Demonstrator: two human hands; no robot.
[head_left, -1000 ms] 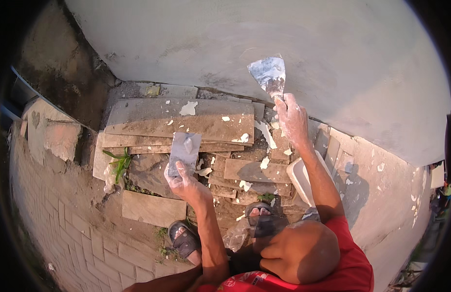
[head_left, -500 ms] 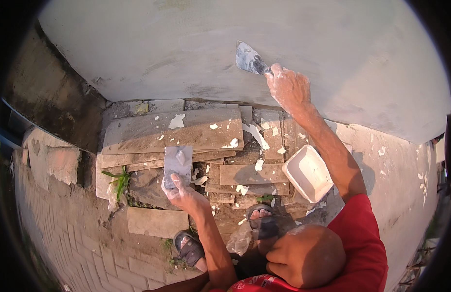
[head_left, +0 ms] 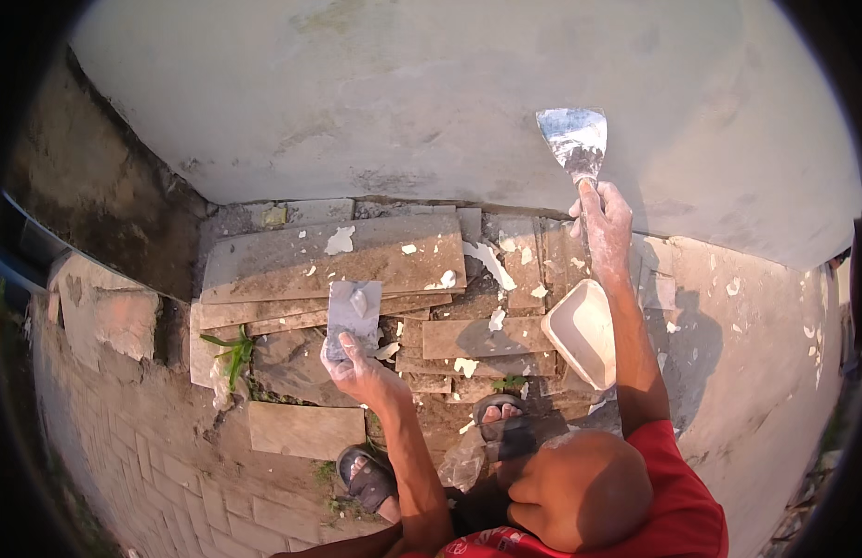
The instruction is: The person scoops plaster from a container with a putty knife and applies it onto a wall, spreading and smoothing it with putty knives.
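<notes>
While the right hand (head_left: 606,219) is raised toward the grey wall (head_left: 431,102), its fingers are curled tight around the handle of a putty knife (head_left: 573,141), whose wide metal blade points up and lies against or just in front of the plaster; which of the two cannot be told. The blade is smeared with pale filler. The left hand (head_left: 361,372) is held lower, over the ground, and pinches the near edge of a flat metal plate (head_left: 354,314) between thumb on top and fingers beneath; a small dab of filler sits on the plate.

Below the plate lies a heap of brown tiles and slabs (head_left: 338,256), stacked unevenly at the foot of the wall and flecked with white splashes. A white rectangular tray (head_left: 581,332) rests tilted on the right side of the heap, just beside the right forearm. Two feet in dark sandals (head_left: 507,428) stand on the slabs near the lower edge, and the red shirt (head_left: 673,507) shows at the bottom. A small green weed (head_left: 233,353) grows at the left edge of the heap, next to brick paving (head_left: 142,446).
</notes>
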